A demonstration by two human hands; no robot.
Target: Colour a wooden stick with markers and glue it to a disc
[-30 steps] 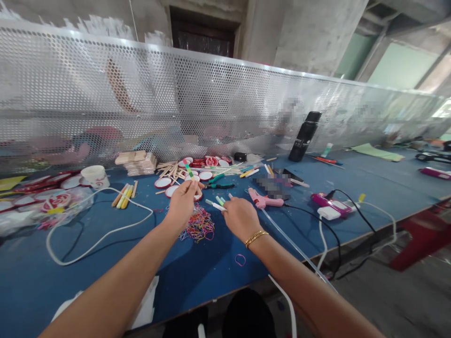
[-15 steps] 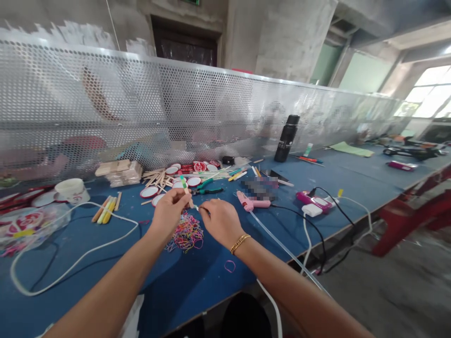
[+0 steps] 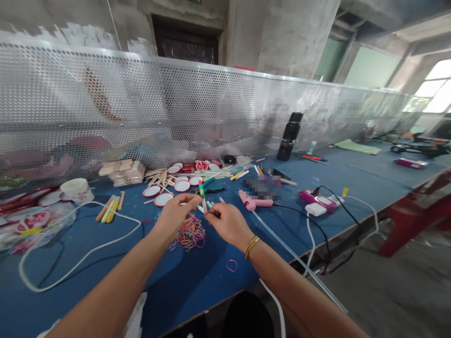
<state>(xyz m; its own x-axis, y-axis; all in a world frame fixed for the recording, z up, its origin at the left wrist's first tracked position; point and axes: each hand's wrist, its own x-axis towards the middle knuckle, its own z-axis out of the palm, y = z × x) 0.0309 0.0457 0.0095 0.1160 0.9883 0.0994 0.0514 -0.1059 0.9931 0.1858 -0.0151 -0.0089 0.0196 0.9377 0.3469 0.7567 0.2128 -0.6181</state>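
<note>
A flat wooden craft stick [image 3: 201, 189] with green and reddish colouring on its upper part stands upright between my hands. My right hand [image 3: 229, 224] pinches its lower end between thumb and fingers. Close against the stick's left side, the fingers of my left hand [image 3: 175, 215] are drawn together; what they pinch is too small to make out. A small white piece shows between the fingertips. Beneath my hands lies a pile of coloured rubber bands [image 3: 190, 234], partly covered by the left hand. One loose pink rubber band [image 3: 231, 265] is nearer the table's front edge.
Right of my hands lies a pink glue gun [image 3: 248, 201] with a long clear glue stick. Pliers [image 3: 213, 190], round white lids with red rims [image 3: 182, 186] and wooden sticks [image 3: 158, 177] lie behind. A white cable [image 3: 81, 253] loops at left. A black bottle [image 3: 290, 137] stands farther back.
The craft stick has moved right, from my left hand's fingers to my right hand's pinch. My left fingers are now beside it. The camera view has shifted slightly.
</note>
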